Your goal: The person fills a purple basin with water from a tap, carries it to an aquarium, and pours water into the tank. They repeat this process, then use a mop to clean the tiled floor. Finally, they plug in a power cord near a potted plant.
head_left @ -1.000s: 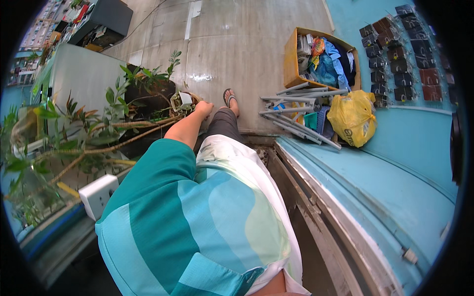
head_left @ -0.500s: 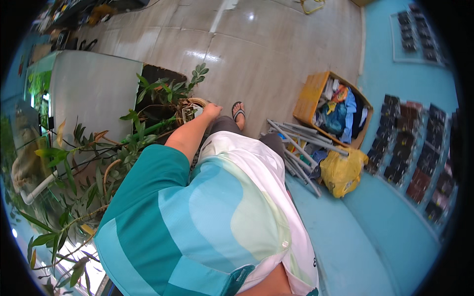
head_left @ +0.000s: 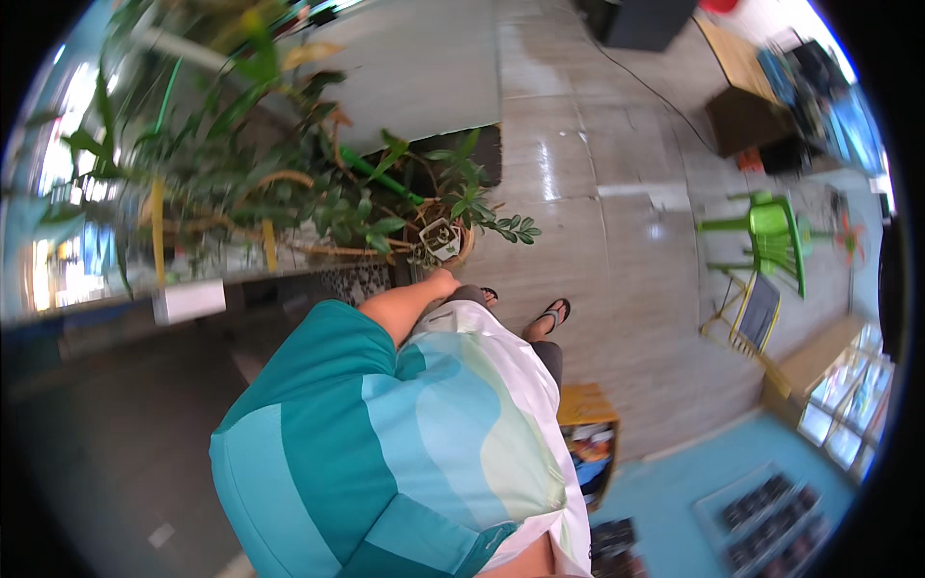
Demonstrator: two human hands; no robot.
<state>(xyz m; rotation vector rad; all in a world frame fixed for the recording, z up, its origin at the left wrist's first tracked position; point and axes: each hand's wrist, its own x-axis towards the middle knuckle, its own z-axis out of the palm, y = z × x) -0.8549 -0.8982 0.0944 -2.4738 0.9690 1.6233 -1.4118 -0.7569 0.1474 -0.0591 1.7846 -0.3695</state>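
Observation:
My left arm in its teal sleeve reaches forward. My left hand [head_left: 443, 280] is beside my dark-trousered thigh, small in the view, and its fingers cannot be made out. Just ahead of that hand stands a white planter [head_left: 440, 241] with a woody rim, and the hand looks close to it; whether they touch I cannot tell. Green leafy plants [head_left: 347, 207] spread from the planter toward the left. My right hand is out of view.
A wooden box [head_left: 588, 407] holding cloths and bags stands by my right leg. A green plastic chair [head_left: 771, 236] and a yellow-framed folding chair [head_left: 752, 313] are farther right. A cable [head_left: 665, 101] runs over the tiled floor [head_left: 636, 241]. Dark wares hang on a wall rack [head_left: 771, 515].
My view and body have turned to the right. The chairs have come into view, while the grey pipes and yellow bag have left it. My left hand stays by my thigh.

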